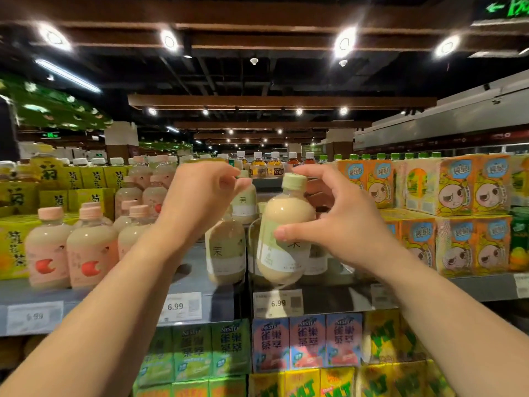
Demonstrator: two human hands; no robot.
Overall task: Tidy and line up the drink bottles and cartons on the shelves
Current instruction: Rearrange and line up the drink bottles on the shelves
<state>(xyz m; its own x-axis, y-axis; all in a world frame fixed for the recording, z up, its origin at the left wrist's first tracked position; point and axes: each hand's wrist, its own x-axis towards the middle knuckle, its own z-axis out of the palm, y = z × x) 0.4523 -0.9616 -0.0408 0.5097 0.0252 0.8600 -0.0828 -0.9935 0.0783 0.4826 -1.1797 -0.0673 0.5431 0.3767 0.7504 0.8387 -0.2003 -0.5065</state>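
My right hand [340, 216] grips a beige milk-tea bottle with a pale green cap and green label [283, 233], held tilted just above the grey shelf [197, 276]. My left hand [200, 196] pinches the cap of a second green-label bottle [245, 202] standing further back on the shelf. A third green-label bottle [224, 250] stands in front, between my two hands. More of these bottles sit behind the lifted one, partly hidden.
Pink-capped peach bottles [91, 247] stand at the left, yellow cartons [17, 242] beyond them. Orange cartoon cartons [458, 216] are stacked at the right. Nestle cartons [306, 342] and yellow cartons [386, 336] fill the shelf below. Price tags [183, 306] line the shelf edge.
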